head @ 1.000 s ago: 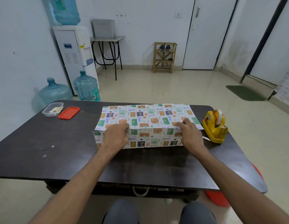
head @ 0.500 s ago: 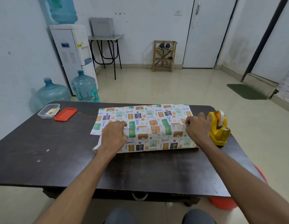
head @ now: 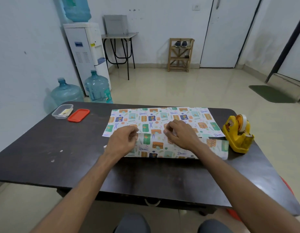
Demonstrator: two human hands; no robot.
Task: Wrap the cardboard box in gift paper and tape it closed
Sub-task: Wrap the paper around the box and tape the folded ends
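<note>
Right hand (head: pixel 181 137) moved to centre, near left hand (head: pixel 121 142); both curled, pinching gift paper (head: pixel 162 115).

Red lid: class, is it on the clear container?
No, the red lid lies flat on the table beside the open container.

The gift paper (head: pixel 162 118) is thin printed sheet, smooth with a faint sheen. The table (head: pixel 61 148) has a dark, smooth top with a dull shine, flecked with pale scuffs on its left side. On the right, the tape dispenser (head: pixel 236 140) is glossy yellow plastic. At the far left sit a clear plastic tub (head: pixel 62 111) and a red plastic lid (head: pixel 78 115). Beyond, the floor tiles (head: pixel 162 88) are polished, and the far rack (head: pixel 179 55) is bare wood.
</note>
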